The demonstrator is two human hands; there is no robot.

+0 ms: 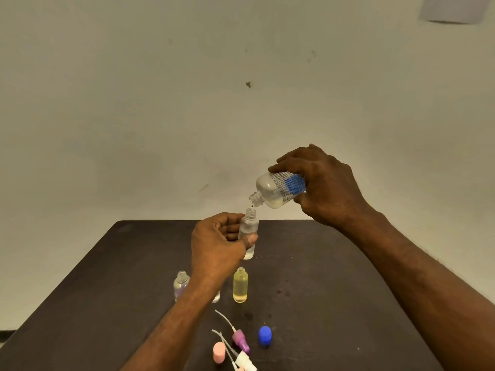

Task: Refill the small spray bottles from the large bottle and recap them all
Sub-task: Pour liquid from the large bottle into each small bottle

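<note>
Large bottle (278, 189) mouth just above small bottle (249, 234)

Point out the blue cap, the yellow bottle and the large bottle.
blue cap (265, 336), head view, on its ribbed side.
yellow bottle (240, 287), head view, mid-body.
large bottle (278, 187), head view, on its label beside the clear shoulder.

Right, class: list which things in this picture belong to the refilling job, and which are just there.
Part of the job:
large bottle, tilted in right hand
small clear bottle in left hand
yellow bottle
clear bottle
purple spray top
white spray top
blue cap
pink cap

Just there:
paper on wall
</note>
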